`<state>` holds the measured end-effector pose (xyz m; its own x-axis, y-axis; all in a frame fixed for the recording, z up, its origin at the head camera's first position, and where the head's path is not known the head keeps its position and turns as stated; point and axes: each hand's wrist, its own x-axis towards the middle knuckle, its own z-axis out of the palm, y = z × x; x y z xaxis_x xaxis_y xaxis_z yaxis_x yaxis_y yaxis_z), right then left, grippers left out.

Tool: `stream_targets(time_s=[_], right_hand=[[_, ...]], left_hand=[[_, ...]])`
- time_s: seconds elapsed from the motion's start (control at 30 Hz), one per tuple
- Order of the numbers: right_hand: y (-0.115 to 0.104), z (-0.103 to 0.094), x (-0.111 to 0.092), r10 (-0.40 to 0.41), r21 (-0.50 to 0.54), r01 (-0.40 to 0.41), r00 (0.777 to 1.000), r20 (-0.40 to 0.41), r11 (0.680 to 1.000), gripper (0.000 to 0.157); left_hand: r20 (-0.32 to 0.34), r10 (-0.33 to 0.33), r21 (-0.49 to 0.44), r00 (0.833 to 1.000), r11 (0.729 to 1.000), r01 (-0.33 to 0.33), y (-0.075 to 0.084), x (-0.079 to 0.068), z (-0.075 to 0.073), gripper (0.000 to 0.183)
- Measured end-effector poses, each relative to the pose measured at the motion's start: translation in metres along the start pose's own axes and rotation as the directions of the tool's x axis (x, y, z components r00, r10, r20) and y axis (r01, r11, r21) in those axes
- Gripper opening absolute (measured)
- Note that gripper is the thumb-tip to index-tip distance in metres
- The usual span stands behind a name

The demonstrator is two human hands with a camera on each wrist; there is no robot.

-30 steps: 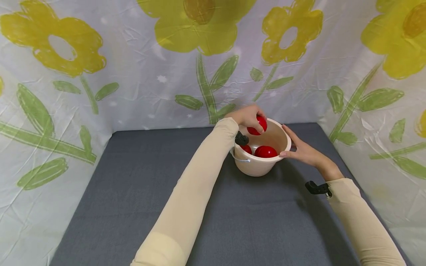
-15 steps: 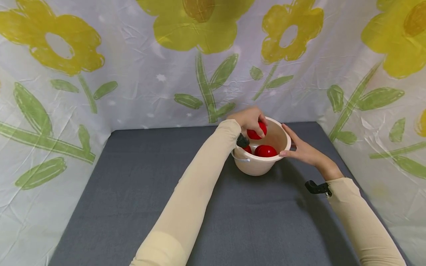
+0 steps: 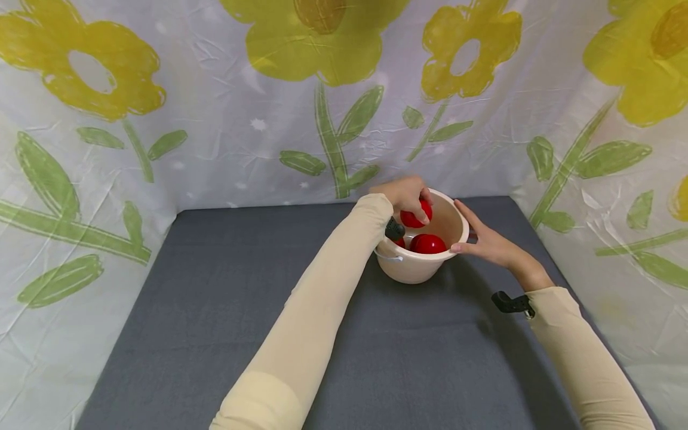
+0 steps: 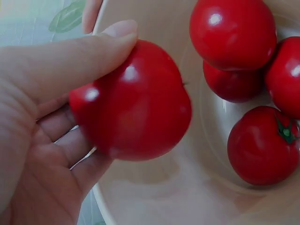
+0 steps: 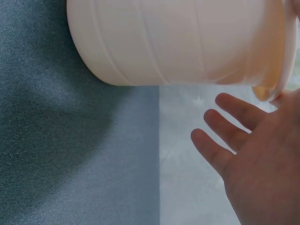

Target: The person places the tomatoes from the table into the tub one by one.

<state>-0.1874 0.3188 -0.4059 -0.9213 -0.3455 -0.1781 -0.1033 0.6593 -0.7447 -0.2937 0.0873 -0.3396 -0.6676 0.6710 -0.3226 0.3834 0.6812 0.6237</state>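
A cream bucket point(image 3: 407, 272) stands upright toward the back right of the table. My left hand point(image 3: 403, 192) grips a red tomato point(image 4: 136, 103) between thumb and fingers, just inside the bucket's mouth. Several more glossy tomatoes point(image 4: 262, 145) lie below it in the bucket, one showing a green stem. At the bucket's right side, my right hand point(image 3: 494, 243) spreads its thumb and index finger across the rim. Its other fingers point(image 5: 229, 131) stick out straight beside the bucket wall in the right wrist view.
Dark grey cloth point(image 3: 258, 286) covers the table. A white curtain with yellow flowers point(image 3: 226, 143) hangs close behind the bucket and along both sides. The thin bucket handle point(image 3: 388, 257) hangs down at the front left.
My left hand has sunk slightly with the tomato, moving a little lower into the bucket. The right hand keeps its place at the rim.
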Motion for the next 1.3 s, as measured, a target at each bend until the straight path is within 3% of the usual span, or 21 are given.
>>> stream_targets(time_s=[0.23,0.53,0.73,1.03,1.13,1.3], right_hand=[[0.001,0.0,0.0,-0.005,0.001,0.005,1.0,0.0,1.0,0.101],[0.001,0.0,0.002,-0.026,0.001,0.026,1.0,0.002,1.0,0.102],[0.0,0.0,0.001,-0.014,-0.007,0.014,1.0,-0.007,1.0,0.103],[0.0,0.0,0.0,-0.044,-0.01,0.044,0.999,-0.024,0.999,0.103],[0.001,0.0,0.0,-0.049,-0.009,0.049,0.998,-0.023,0.999,0.104],[0.001,0.001,0.001,-0.057,-0.012,0.057,0.998,-0.022,0.998,0.105]], left_hand=[[0.018,0.126,0.085,0.992,0.988,-0.127,-0.001,0.001,-0.006,0.046],[0.026,0.138,0.063,0.99,0.988,-0.14,-0.003,-0.003,-0.01,0.045],[0.026,0.139,0.029,0.99,0.99,-0.14,-0.003,-0.021,-0.026,0.044],[-0.029,0.129,0.075,0.991,0.989,-0.127,-0.013,-0.048,-0.062,0.044],[-0.044,0.121,0.089,0.992,0.989,-0.117,-0.021,-0.061,-0.075,0.046],[-0.107,0.127,0.076,0.986,0.99,-0.119,-0.046,-0.079,-0.084,0.053]])
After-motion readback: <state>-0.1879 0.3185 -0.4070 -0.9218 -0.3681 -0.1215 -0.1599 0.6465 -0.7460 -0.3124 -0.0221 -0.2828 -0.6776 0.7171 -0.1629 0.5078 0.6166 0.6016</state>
